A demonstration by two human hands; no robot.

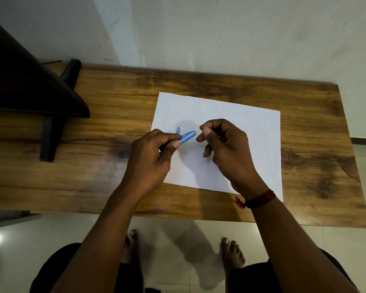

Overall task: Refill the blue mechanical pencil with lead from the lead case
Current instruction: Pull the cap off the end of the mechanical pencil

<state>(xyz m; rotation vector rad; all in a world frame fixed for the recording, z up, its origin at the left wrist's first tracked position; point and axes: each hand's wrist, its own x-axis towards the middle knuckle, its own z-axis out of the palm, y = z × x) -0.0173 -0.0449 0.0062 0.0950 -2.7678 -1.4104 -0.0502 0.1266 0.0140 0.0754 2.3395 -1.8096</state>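
Observation:
My left hand (pixel 150 157) grips the blue mechanical pencil (pixel 188 136), whose light-blue upper end points right toward my other hand. My right hand (pixel 224 144) has thumb and forefinger pinched together just beside the pencil's open end; whatever they hold is too thin to see. A small blue piece, likely the pencil's cap (pixel 178 130), lies on the white sheet of paper (pixel 251 132) just behind the pencil. Both hands hover above the paper. The lead case is not visible.
The paper lies on a wooden table (pixel 114 115) against a white wall. A dark monitor on a black stand (pixel 51 132) occupies the table's left end. Tiled floor and my bare feet show below the table's front edge.

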